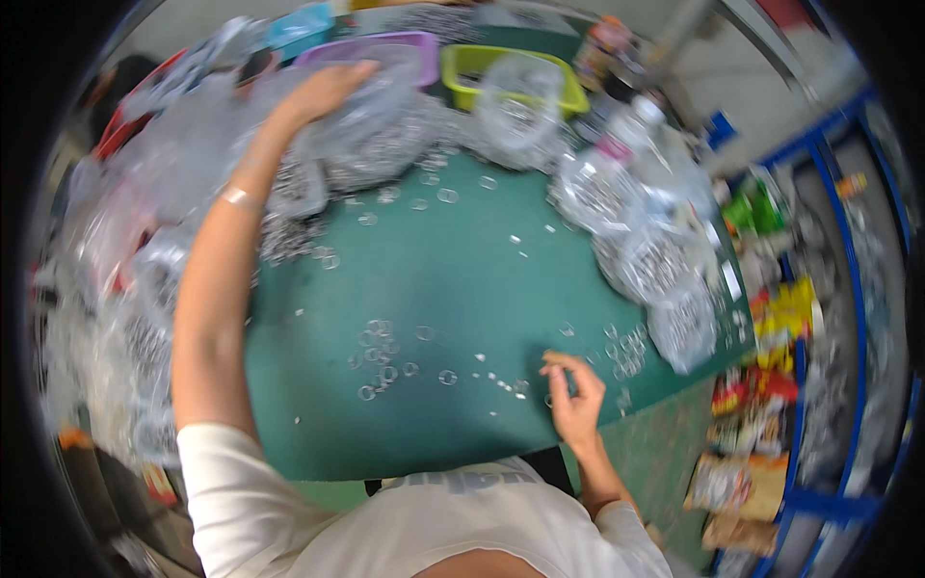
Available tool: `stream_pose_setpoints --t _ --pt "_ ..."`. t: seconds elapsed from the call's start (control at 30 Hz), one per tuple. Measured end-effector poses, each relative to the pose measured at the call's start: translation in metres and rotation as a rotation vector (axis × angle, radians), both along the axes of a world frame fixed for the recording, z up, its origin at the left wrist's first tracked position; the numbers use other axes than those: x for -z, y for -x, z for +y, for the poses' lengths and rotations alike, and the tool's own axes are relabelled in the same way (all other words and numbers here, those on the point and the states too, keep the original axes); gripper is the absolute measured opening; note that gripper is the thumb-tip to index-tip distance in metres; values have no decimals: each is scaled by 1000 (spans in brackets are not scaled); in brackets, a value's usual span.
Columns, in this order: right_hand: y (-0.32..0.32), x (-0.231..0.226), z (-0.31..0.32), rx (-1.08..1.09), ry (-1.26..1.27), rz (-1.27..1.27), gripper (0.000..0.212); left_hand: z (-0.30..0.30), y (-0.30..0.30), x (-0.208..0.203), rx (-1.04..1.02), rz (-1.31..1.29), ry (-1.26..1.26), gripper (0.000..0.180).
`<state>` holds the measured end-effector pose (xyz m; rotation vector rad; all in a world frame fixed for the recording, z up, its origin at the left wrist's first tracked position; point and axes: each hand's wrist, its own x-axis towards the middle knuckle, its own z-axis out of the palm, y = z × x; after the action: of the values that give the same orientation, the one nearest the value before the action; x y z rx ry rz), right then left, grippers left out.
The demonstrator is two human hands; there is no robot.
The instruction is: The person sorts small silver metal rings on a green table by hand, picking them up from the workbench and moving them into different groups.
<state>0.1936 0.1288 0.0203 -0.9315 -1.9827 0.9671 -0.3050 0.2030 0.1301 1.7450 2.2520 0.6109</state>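
Observation:
My left arm stretches to the far left of the green table (453,260). My left hand (330,91), slightly blurred, is over a clear plastic bag (393,82) at the purple basket (424,48). Its visible fingers reach out flat, and part of the hand is hidden from view. Close to the front edge, my right hand (576,397) hovers above the table with thumb and forefinger curled together. Whatever is between them is too small to tell. Left of it lie small white bits (506,385) and loose metal rings (381,352); more rings (628,352) lie to its right.
Bags of metal pieces (660,262) line the table's right side. At the back stands a yellow-green basket (568,94) with a bag in it, and a plastic bottle (626,130) is nearby. Heaped plastic bags (183,144) crowd the left. A blue shelf rack (838,212) stands right.

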Motion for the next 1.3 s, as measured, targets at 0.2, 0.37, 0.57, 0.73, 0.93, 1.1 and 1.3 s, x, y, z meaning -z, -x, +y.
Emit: stream_pose_setpoints --t 0.2,0.37,0.57,0.73,0.93,1.1,1.3 --pt "-113 29 26 483 -99 -291 30 -48 -161 14 -55 114 -948 19" --pt "-121 27 47 241 -111 -314 71 -88 -314 95 417 -302 -290 41" --pt "-125 38 76 122 -73 -364 61 -59 -387 145 348 -223 -95 63" --pt "-145 39 80 -30 -60 -311 65 -51 -398 150 395 -180 -107 55" --pt "-125 26 90 -155 -108 -370 81 -44 -415 154 425 -251 -98 51" --pt "-128 21 83 -188 -98 -346 81 -45 -411 143 438 -280 -108 46" --pt "-110 31 96 -300 -224 -391 72 -38 -416 160 476 -287 -167 28"
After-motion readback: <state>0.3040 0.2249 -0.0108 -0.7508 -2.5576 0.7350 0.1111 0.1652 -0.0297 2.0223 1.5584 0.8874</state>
